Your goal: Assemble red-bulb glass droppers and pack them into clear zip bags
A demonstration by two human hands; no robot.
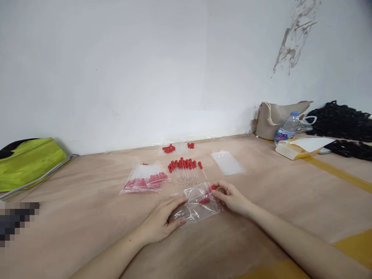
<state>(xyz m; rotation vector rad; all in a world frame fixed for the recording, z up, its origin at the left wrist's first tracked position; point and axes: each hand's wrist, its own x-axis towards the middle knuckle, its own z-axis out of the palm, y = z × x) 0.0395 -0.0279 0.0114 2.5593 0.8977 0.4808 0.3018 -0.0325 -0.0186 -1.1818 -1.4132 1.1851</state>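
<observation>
A clear zip bag [190, 213] lies flat in front of me, with a red rubber bulb [204, 200] showing through it. My left hand [159, 219] rests at the bag's left edge, thumb and fingers apart. At the bag's right edge, my right hand [231, 197] pinches another red rubber bulb [213, 187]; the curled fingers partly hide it. Just beyond the bag, several thin clear droppers [183, 170] with red bulbs lie side by side. One separate dropper [200, 165] lies to their right.
Filled bags [145, 180] of red pieces overlap at the left. Flat zip bags [228, 162] are stacked at the right. Loose red bulbs [169, 148] lie on plastic near the wall. A bottle [287, 128], beige bag [269, 116] and black heap [340, 120] stand far right; a yellow-green pouch [35, 162] is left.
</observation>
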